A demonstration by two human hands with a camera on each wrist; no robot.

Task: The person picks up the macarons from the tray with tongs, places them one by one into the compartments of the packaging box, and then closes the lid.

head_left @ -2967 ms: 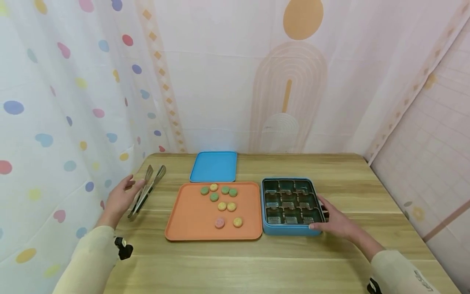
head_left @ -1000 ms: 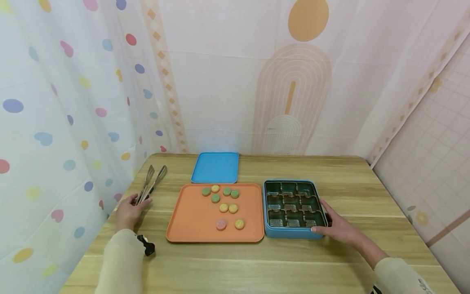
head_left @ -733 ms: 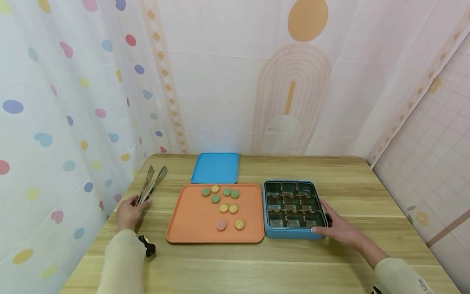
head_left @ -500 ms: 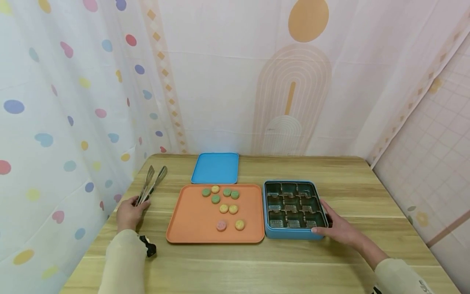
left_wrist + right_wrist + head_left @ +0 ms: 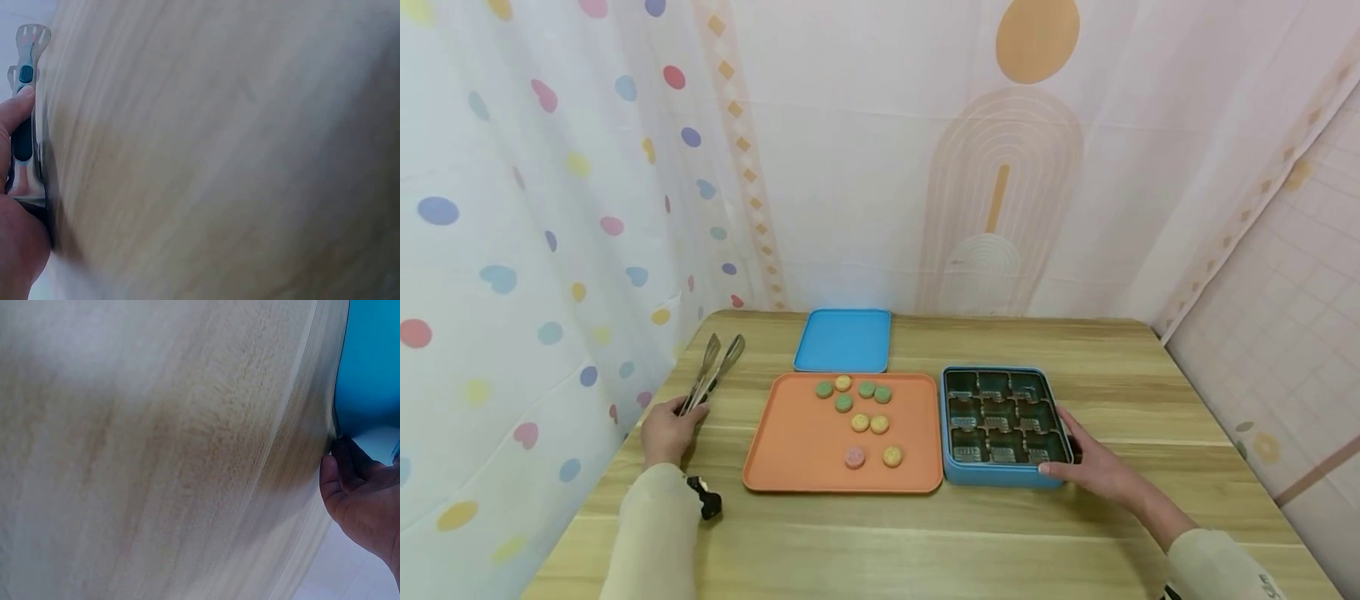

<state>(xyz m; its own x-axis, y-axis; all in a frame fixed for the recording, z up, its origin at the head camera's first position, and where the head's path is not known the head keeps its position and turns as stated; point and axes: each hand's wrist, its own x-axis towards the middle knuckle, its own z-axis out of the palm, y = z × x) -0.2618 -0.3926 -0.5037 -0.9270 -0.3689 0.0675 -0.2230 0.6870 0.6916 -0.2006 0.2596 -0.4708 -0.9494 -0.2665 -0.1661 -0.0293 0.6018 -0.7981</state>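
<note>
In the head view my left hand (image 5: 667, 432) grips the handle end of metal serving tongs (image 5: 715, 375), whose two arms stand apart and point away from me. The left wrist view shows a finger along the dark handle inlay of the tongs (image 5: 24, 134). My right hand (image 5: 1097, 467) holds the near right corner of a blue square box (image 5: 1000, 476), thumb at the front and fingers along the right side. The box has a dark insert with several compartments, none holding a cookie. Several small green, yellow and pink round cookies (image 5: 855, 457) lie on an orange tray (image 5: 790, 450).
A flat blue square lid or tray (image 5: 842, 340) lies behind the orange tray. All of it rests on a wooden table (image 5: 880, 542), with patterned curtains (image 5: 850, 167) at the back and sides. The box stands right beside the tray's right edge.
Three seconds ago my left hand hovered open by the tongs; it has since come down and taken hold of their handles. My right hand has stayed at the box.
</note>
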